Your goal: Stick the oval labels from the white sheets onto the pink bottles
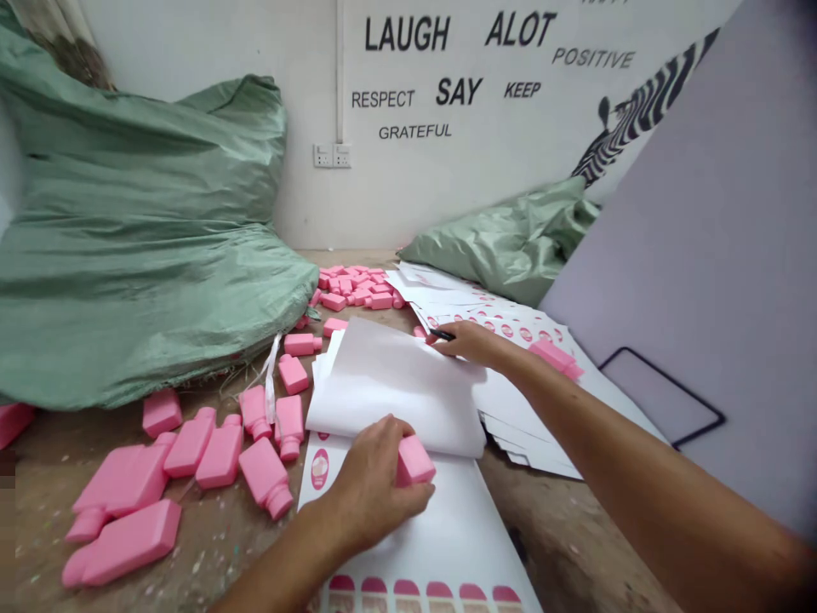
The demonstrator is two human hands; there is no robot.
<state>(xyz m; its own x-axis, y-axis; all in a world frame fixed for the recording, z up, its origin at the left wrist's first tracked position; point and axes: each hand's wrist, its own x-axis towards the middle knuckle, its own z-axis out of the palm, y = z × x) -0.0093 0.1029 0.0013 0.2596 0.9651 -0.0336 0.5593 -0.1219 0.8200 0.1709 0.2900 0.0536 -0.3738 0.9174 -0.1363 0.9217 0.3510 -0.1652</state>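
Observation:
My left hand is closed around a pink plastic bottle, just above a sheet of printed labels. Farther off, my right hand grips a thin black pen-like tool; its exact kind is unclear. This hand is at the far edge of a white sheet that is folded back and curls over the label sheet. Round pink labels show along the label sheet's left side, and pink-topped labels along its near edge. Several more pink bottles lie on the floor to the left.
A large green woven sack fills the left side. Another green sack lies by the wall. Label sheets are spread on the right, with a pink piece on them. A heap of pink bottles lies farther back.

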